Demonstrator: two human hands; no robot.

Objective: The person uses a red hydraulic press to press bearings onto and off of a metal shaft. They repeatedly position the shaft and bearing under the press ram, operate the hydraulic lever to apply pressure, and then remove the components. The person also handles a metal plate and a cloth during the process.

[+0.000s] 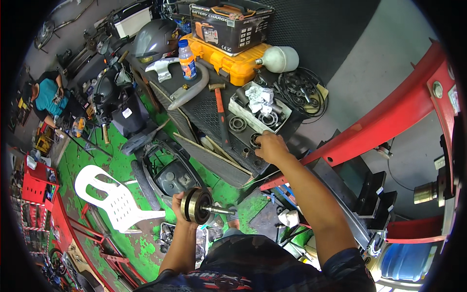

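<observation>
My left hand (182, 212) grips a crankshaft (198, 206) low in front of me, its round metal webs upright and its thin shaft pointing right. On the black workbench, the fingers of my right hand (272, 147) are closed on the edge of a small dark bearing (254, 140); the fingertips are partly hidden. A larger steel ball bearing (238, 124) lies just left of it. Small metal bushings (245, 152) stand near the bench's front corner. Behind my right hand sits a white tray (237, 108) of metal parts and crumpled white paper (260, 99).
A red-handled hammer (221, 114), juice bottle (187, 61), yellow case (221, 61) and grey helmet (156, 40) occupy the bench. A red press frame (369, 117) rises at right. A white plastic chair (114, 197) stands on the green floor. Another person (51, 97) works at far left.
</observation>
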